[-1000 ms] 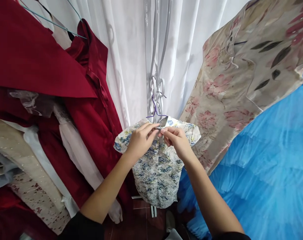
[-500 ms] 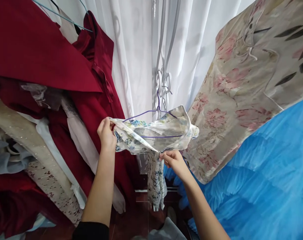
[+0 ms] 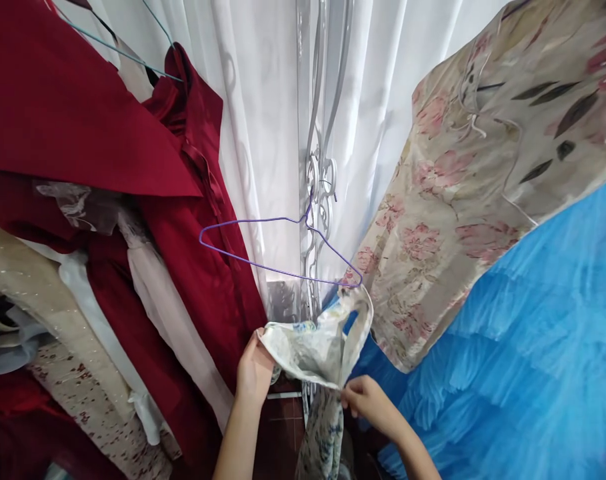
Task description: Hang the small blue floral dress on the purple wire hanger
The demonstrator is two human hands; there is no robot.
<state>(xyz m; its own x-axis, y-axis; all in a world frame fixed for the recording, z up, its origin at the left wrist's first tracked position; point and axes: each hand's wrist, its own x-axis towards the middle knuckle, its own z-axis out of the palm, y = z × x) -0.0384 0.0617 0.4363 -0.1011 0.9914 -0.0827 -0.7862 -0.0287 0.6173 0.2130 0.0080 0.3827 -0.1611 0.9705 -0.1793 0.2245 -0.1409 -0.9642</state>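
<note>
A thin purple wire hanger (image 3: pixel 273 269) hangs from a white scrolled metal rack (image 3: pixel 315 167) in the middle. Below it is a pale floral dress (image 3: pixel 327 333) with blue and green flowers. Its right strap touches the hanger's right corner, while the left part of the hanger is bare. My left hand (image 3: pixel 255 370) pinches the dress's edge on the left. With fingers closed, my right hand (image 3: pixel 367 400) grips the front edge lower right. The lower part of the dress hangs down between my arms.
Dark red garments (image 3: pixel 197 173) and pale ones hang at the left. A beige dress with pink flowers (image 3: pixel 423 240) and a blue ruffled tulle garment (image 3: pixel 513 347) fill the right. White curtains (image 3: pixel 263 100) stand behind the rack.
The floral dress has come off the left arm of the hanger and dropped lower. Both my hands moved down with it, the left one also to the right. The hanger has turned and tilted.
</note>
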